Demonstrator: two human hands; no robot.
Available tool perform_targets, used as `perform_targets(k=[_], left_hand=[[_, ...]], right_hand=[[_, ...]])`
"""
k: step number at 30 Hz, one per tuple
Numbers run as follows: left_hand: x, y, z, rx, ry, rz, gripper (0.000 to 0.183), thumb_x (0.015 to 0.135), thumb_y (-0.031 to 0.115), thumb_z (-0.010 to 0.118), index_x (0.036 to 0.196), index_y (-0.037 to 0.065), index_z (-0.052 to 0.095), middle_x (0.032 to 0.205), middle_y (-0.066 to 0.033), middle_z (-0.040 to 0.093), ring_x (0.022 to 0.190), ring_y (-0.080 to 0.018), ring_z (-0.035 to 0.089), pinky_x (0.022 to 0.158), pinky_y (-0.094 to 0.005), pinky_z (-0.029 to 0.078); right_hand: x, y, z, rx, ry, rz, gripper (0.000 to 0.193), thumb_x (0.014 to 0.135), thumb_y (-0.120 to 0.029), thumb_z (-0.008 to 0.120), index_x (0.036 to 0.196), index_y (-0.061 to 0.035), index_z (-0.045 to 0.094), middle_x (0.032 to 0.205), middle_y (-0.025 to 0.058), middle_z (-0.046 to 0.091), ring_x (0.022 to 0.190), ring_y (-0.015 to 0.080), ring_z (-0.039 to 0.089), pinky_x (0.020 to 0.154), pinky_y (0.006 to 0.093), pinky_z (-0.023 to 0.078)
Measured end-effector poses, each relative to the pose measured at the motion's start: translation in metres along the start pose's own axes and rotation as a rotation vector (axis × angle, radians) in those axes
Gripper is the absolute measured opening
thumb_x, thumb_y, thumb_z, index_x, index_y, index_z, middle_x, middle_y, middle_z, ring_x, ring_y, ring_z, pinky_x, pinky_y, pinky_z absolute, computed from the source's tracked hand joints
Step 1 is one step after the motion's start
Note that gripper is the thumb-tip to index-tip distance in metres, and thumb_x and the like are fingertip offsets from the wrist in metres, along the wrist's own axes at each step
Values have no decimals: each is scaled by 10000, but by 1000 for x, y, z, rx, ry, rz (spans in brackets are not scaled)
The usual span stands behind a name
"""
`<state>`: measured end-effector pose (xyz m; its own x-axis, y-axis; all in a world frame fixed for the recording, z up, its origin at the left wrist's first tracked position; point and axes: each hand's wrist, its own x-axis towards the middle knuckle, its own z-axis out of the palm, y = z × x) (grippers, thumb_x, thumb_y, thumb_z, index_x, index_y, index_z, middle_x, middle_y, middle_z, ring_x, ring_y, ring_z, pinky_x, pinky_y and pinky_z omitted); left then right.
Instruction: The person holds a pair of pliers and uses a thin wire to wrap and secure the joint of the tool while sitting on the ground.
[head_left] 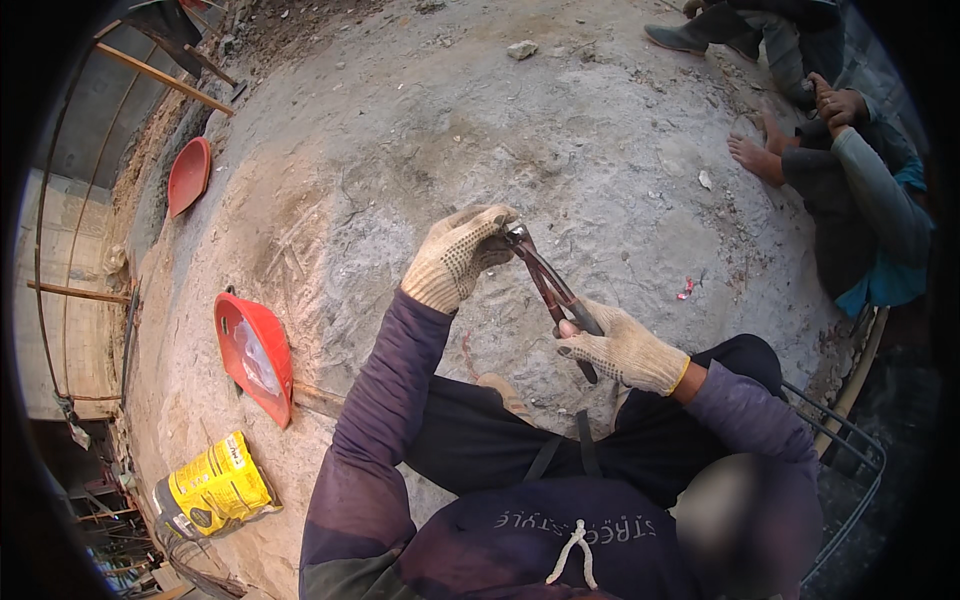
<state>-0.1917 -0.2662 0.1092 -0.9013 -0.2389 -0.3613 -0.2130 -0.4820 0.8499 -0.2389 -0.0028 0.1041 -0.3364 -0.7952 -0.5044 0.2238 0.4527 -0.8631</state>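
A pair of long-handled pincers (pixel 546 277) with reddish-brown handles is held up in front of me over the ground, tilted with its head to the upper left. My left hand (pixel 462 250), in a cream dotted work glove, has its fingers closed at the head of the pincers. Whether something small is also pinched there is hidden. My right hand (pixel 632 352), gloved alike, is closed round the handles near their lower ends, with a bare thumb tip showing. The two handles lie close to each other.
On my left stand a red-orange scoop-shaped basin (pixel 270 330) with a clear plastic bag (pixel 257 362) inside, another red basin (pixel 189 176) farther off, and a yellow packet (pixel 222 485). At the right, people sit on the rough grey ground, one barefoot (pixel 757 158). A metal frame (pixel 862 455) stands beside me.
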Motion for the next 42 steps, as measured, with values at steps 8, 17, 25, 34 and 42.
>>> perform_targets(k=[8, 17, 25, 34, 42], left_hand=[[1, -2, -1, 28, 12, -21, 354, 987, 223, 671, 1205, -54, 641, 1047, -142, 715, 903, -231, 727, 769, -322, 598], [2, -4, -4, 30, 8, -19, 357, 991, 237, 671, 1212, -43, 654, 1041, -125, 725, 880, -218, 731, 739, -297, 583], [2, -5, -5, 31, 12, -20, 369, 987, 238, 676, 1217, -49, 650, 1041, -127, 723, 882, -223, 731, 746, -299, 584], [2, -8, -7, -3, -32, -12, 385, 983, 243, 681, 1222, -56, 638, 1046, -136, 714, 914, -246, 729, 784, -327, 596], [4, -7, -9, -13, -33, -37, 328, 986, 155, 651, 1205, -84, 608, 1057, -179, 683, 942, -291, 720, 812, -410, 625]], right_hand=[[-1, 4, 1, -81, 53, -211, 685, 983, -255, 666, 1560, -57, 355, 985, 50, 621, 874, 107, 559, 833, 305, 501], [-5, -8, 2, -148, 60, -149, 674, 986, -248, 662, 1556, -55, 359, 1043, 107, 645, 961, 146, 575, 909, 330, 492], [-4, -8, 2, -124, 37, -125, 659, 983, -242, 663, 1545, -55, 374, 1067, 117, 643, 985, 157, 572, 932, 344, 484], [-3, -4, 0, -135, 38, -121, 660, 983, -276, 659, 1537, -51, 379, 1101, 135, 644, 1009, 188, 591, 941, 363, 485], [-4, -6, -1, -159, 37, -149, 621, 984, -295, 661, 1495, -45, 411, 1024, 110, 635, 970, 187, 595, 915, 364, 485]])
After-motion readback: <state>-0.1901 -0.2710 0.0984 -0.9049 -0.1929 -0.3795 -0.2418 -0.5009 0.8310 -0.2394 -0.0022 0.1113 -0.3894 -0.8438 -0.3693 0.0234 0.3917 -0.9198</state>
